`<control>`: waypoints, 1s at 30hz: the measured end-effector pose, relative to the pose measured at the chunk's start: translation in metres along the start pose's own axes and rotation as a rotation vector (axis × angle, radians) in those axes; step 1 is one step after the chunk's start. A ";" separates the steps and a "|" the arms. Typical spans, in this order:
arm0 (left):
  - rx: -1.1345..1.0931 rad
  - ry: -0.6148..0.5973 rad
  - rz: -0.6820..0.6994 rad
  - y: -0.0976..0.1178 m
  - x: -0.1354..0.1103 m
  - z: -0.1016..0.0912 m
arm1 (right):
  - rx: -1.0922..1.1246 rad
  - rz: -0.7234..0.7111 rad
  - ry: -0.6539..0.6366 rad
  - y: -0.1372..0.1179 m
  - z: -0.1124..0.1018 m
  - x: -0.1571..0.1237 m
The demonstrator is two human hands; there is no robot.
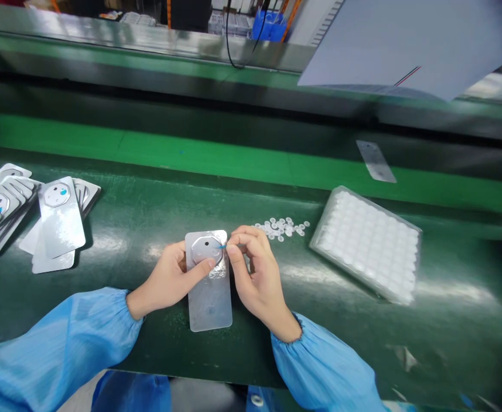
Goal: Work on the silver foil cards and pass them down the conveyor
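A silver rectangular plate [209, 297] with an octagonal raised part near its top lies in front of me on the dark green belt. My left hand [169, 280] grips its left edge, thumb pressed on the octagon. My right hand [255, 269] pinches a small blue tab at the plate's upper right edge, fingers closed together. Both arms wear light blue sleeves.
A pile of similar silver plates [57, 220] lies at the left. Several small white discs [283, 227] are scattered beyond my right hand. A clear tray [366, 243] of white discs sits at the right. One silver strip [376, 161] lies on the bright green band behind.
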State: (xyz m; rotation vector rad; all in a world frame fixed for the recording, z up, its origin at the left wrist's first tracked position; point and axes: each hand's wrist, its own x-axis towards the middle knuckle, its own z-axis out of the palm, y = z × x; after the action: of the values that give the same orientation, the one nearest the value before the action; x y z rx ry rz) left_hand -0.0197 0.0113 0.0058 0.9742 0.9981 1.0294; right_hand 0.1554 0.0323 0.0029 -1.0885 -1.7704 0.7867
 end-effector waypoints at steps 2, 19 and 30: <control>0.022 0.008 0.016 0.000 0.000 -0.001 | 0.027 0.016 0.009 0.000 0.000 0.001; -0.130 0.191 0.023 -0.008 0.008 -0.010 | 0.330 0.194 -0.135 0.001 0.001 0.002; -0.096 0.305 0.060 -0.008 0.010 -0.013 | 0.173 -0.041 -0.306 0.003 0.004 -0.003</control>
State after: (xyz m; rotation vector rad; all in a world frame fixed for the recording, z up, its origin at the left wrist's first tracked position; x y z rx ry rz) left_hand -0.0283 0.0212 -0.0064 0.7855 1.1624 1.2906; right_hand 0.1532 0.0310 -0.0022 -0.8482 -1.9274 1.1060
